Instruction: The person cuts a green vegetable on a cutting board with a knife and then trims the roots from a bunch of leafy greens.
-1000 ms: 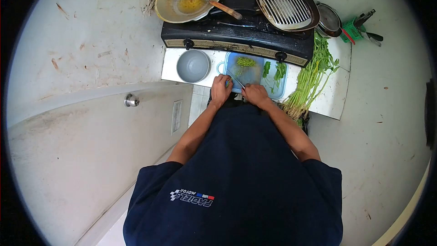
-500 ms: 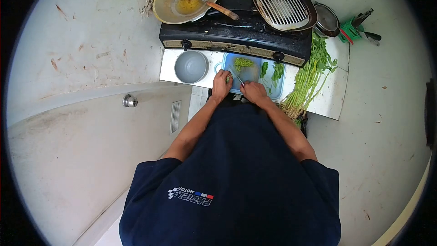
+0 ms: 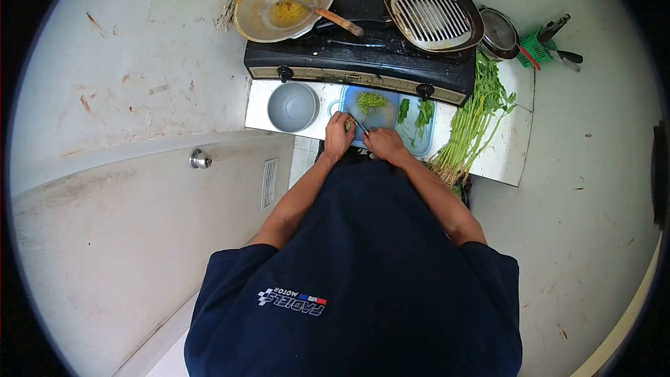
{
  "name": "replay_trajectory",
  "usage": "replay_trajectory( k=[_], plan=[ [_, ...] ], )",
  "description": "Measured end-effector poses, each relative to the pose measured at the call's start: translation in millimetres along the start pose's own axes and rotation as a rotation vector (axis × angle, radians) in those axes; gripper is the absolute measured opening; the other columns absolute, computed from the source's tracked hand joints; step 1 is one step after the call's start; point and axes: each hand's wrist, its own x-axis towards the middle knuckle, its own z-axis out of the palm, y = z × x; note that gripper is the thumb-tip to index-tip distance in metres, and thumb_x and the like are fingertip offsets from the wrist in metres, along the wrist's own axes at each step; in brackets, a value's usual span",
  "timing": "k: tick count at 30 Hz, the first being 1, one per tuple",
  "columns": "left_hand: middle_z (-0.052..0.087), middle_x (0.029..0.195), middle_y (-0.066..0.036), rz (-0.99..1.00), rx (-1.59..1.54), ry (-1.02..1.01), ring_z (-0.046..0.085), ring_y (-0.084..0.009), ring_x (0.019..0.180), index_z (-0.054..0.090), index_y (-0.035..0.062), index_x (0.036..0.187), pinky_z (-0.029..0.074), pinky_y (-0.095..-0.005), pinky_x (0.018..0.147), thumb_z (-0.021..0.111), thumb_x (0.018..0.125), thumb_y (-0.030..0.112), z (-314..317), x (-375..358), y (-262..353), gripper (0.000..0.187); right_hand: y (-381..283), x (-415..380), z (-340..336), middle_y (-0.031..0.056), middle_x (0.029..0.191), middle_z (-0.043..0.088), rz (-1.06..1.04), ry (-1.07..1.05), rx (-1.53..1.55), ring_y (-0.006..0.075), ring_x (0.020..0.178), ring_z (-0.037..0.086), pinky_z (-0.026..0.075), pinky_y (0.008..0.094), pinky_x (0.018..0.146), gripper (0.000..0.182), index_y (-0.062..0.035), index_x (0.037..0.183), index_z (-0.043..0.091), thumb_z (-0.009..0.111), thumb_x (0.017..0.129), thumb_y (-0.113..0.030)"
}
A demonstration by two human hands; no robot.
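My right hand is closed around the handle of a small knife, whose blade points up and left across the blue cutting board. At the board's left edge, the fingers of my left hand are bent around a bit of green stalk, mostly hidden by them. The blade lies right beside those fingers. A heap of chopped green pieces rests on the board above both hands. Loose green leaves lie on its right side.
A grey bowl stands left of the board. A bunch of leafy stalks with roots lies to the right. Behind is a black stove carrying a wok and a grill pan. A green basket holds utensils.
My right hand and the knife have shifted slightly left, bringing the blade closer to my left fingers. My left hand stays in about the same place. The view has tilted very slightly.
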Motion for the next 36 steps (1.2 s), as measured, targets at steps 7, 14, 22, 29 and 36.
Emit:
replay_trajectory(
  k=[7,14,22,29,36],
  plan=[
    [0.06,0.088,-0.017,-0.016,0.008,-0.006,0.061,-0.037,0.078,0.066,-0.0007,0.092,0.051,-0.0444,0.072,0.069,0.085,0.002,-1.8,-1.0,4.8,0.008,-2.9,2.3,1.3,0.0175,0.098,0.076,-0.009,-0.032,-0.058,0.0358,0.089,0.075,0.059,0.048,0.078,0.043,-0.0031,0.09,0.077,0.049,0.103,-0.032],
    [0.059,0.09,-0.019,0.002,0.037,-0.058,0.06,-0.0407,0.084,0.064,-0.001,0.095,0.051,-0.047,0.075,0.068,0.085,0.001,-5.8,-1.2,4.7,0.01,-1.4,-3.5,5.5,0.0152,0.094,0.077,-0.023,-0.026,-0.087,0.0326,0.09,0.075,0.059,0.0462,0.078,0.038,-0.0053,0.089,0.079,0.049,0.102,-0.026],
    [0.056,0.093,-0.02,0.008,0.07,-0.121,0.058,-0.0427,0.088,0.061,-0.0016,0.098,0.049,-0.0491,0.079,0.067,0.083,0.002,-10.6,0.3,5.2,0.017,6.7,1.7,8.3,0.0204,0.099,0.074,-0.041,-0.06,-0.046,0.0391,0.089,0.073,0.057,0.0489,0.081,0.043,0.0003,0.09,0.074,0.05,0.104,-0.033],
    [0.055,0.089,-0.016,0.027,0.036,-0.071,0.059,-0.0319,0.074,0.063,-0.0013,0.1,0.05,-0.0425,0.069,0.069,0.083,0.001,-5.7,-1.6,-0.4,0.018,16.2,-9.4,-10.6,0.0212,0.089,0.075,0.085,-0.004,0.006,0.0398,0.086,0.074,0.058,0.0508,0.078,0.039,-0.0018,0.09,0.076,0.052,0.1,-0.031],
    [0.057,0.09,-0.016,-0.029,0.03,-0.077,0.062,-0.0316,0.075,0.063,-0.0014,0.098,0.051,-0.0412,0.068,0.07,0.082,0.001,-7.6,-0.3,3.9,0.017,6.5,-8.9,-3.0,0.0225,0.085,0.074,0.007,0.034,0.002,0.0402,0.082,0.073,0.058,0.0517,0.074,0.043,0.0002,0.086,0.074,0.053,0.101,-0.034]
  ],
)
